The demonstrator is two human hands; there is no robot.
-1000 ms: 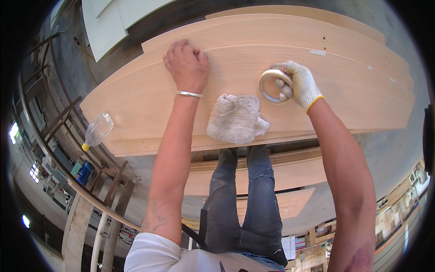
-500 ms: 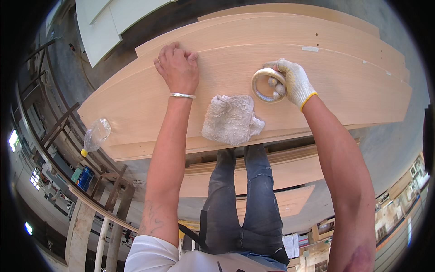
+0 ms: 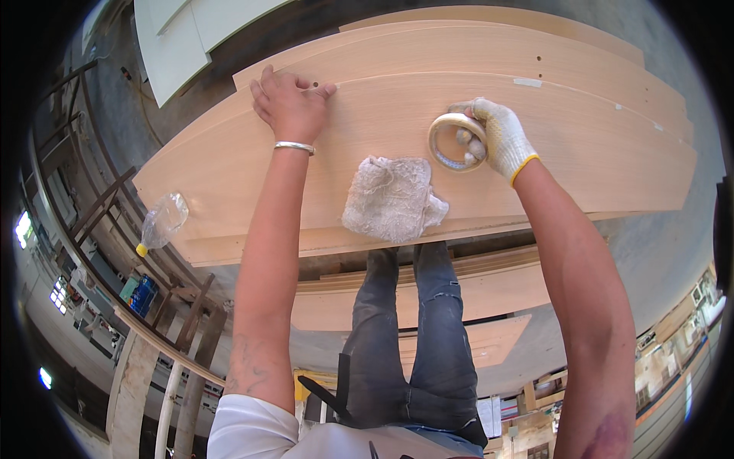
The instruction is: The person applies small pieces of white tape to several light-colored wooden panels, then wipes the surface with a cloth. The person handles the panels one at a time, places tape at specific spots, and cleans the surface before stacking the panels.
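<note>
My left hand (image 3: 290,105), bare with a silver bangle, rests on the far part of a light wood panel (image 3: 382,126). Its fingers are apart, touching the surface near the seam with the panel beyond, and it holds nothing. A small dark hole shows beside its thumb. In a white knit glove with a yellow cuff, my right hand (image 3: 501,139) grips a roll of pale tape (image 3: 434,147). Some gloved fingers pass through the ring. Between my hands, nearer to me, lies a crumpled whitish cloth (image 3: 388,200).
A clear bottle with a yellow cap (image 3: 164,222) lies at the panel's left end. White strips of tape (image 3: 527,83) stick to the panels at the far right. More boards (image 3: 489,287) are stacked below, by my legs. A metal rack (image 3: 99,206) stands at the left.
My left hand has shifted left along the panel, and the dark hole beside its thumb has come into sight. My right hand still holds the tape roll in nearly the same place.
</note>
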